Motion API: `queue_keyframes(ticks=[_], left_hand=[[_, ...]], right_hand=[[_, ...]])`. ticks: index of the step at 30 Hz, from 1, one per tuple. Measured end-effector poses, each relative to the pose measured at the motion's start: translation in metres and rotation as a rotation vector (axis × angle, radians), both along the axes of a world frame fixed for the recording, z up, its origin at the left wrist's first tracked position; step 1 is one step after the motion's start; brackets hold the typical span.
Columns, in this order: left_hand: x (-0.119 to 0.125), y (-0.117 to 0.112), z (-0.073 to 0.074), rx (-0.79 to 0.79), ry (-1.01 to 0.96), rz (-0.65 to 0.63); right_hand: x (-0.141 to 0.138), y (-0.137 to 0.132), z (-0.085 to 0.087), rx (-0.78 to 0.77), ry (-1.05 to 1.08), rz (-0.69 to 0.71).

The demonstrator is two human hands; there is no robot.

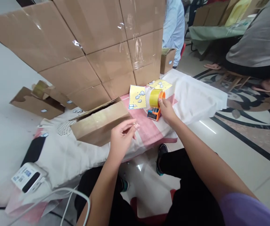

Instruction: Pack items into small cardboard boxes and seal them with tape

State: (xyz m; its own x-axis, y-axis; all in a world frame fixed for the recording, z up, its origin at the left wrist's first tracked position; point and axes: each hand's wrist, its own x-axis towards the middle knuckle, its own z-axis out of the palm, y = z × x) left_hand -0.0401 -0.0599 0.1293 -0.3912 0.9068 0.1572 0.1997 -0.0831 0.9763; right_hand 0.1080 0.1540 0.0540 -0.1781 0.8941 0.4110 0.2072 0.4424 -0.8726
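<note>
So the right hand (167, 110) has its fingers wrapped around an orange plastic tape dispenser (158, 115), loaded with a chunky yellow roll of tape (155, 98). The left hand (121, 135) has its fingertips pinched on a small clear shiny scrap (137, 126), too tiny for me to make out properly.

Just left of the left fingers is a long brown cardboard box (101, 127) with a flap up along its far edge. Can't tell if the hand is touching it. Straight out past the left fingers, just left of the right ones, there's a pale yellow printed card (138, 98) with blue-and-white drawings. A second yellow sheet with similar drawings (161, 84) lies just beyond the right fingers.

All of that sits on a tabletop with a pink and white cloth (146, 128). Further out past both sets of fingers stands a wall of taped brown cartons (108, 59), and a little brown carton (167, 61) is at its right end. Way off left and nearer the wearer than the left fingers, there's a boxy white device (29, 177) with a white cable (63, 190).
</note>
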Motion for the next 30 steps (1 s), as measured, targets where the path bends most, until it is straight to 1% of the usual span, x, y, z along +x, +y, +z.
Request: queue_keyframes(ticks=[1, 3, 5, 7, 8, 9, 10, 11, 13, 15, 16, 18, 20, 22, 24, 26, 28, 30], left_hand=[[-0.004, -0.002, 0.003, 0.008, -0.002, 0.019], [-0.01, -0.008, 0.009, 0.016, -0.008, 0.05], [-0.017, -0.014, 0.014, 0.025, -0.017, 0.084], [-0.023, -0.021, 0.017, 0.021, -0.013, 0.105], [-0.026, -0.024, 0.017, 0.015, -0.003, 0.111], [-0.029, -0.027, 0.017, 0.004, 0.013, 0.114], [-0.031, -0.03, 0.016, -0.005, 0.034, 0.118], [-0.033, -0.033, 0.015, -0.011, 0.057, 0.122], [-0.037, -0.038, 0.013, -0.011, 0.101, 0.135], [-0.041, -0.042, 0.012, 0.002, 0.135, 0.148], [-0.043, -0.044, 0.012, 0.009, 0.148, 0.156], [-0.046, -0.047, 0.013, 0.021, 0.174, 0.177], [-0.05, -0.048, 0.014, 0.021, 0.192, 0.203], [-0.053, -0.049, 0.015, -0.02, 0.211, 0.215], [-0.053, -0.049, 0.015, -0.106, 0.275, 0.208], [-0.053, -0.049, 0.016, -0.187, 0.392, 0.199], [-0.053, -0.048, 0.019, -0.189, 0.552, 0.269], [-0.056, -0.046, 0.022, -0.092, 0.744, 0.401]], right_hand=[[-0.002, 0.0, -0.002, 0.019, -0.069, -0.044], [-0.002, -0.006, -0.001, 0.07, -0.171, -0.177], [0.002, -0.019, 0.008, 0.116, -0.155, -0.328], [0.006, -0.04, 0.023, 0.186, -0.083, -0.385], [0.006, -0.053, 0.032, 0.24, -0.049, -0.37], [0.006, -0.067, 0.041, 0.295, -0.024, -0.316], [0.003, -0.082, 0.051, 0.343, -0.008, -0.231], [-0.001, -0.097, 0.06, 0.374, 0.0, -0.114], [-0.012, -0.123, 0.074, 0.382, -0.03, 0.163], [-0.025, -0.14, 0.083, 0.356, -0.079, 0.381], [-0.032, -0.146, 0.086, 0.346, -0.093, 0.449], [-0.044, -0.15, 0.089, 0.338, -0.094, 0.53], [-0.053, -0.15, 0.091, 0.345, -0.105, 0.581], [-0.057, -0.149, 0.093, 0.378, -0.14, 0.604], [-0.057, -0.147, 0.099, 0.409, -0.138, 0.579], [-0.053, -0.143, 0.109, 0.422, -0.092, 0.503], [-0.048, -0.133, 0.122, 0.401, -0.051, 0.419], [-0.046, -0.119, 0.137, 0.351, -0.051, 0.397]])
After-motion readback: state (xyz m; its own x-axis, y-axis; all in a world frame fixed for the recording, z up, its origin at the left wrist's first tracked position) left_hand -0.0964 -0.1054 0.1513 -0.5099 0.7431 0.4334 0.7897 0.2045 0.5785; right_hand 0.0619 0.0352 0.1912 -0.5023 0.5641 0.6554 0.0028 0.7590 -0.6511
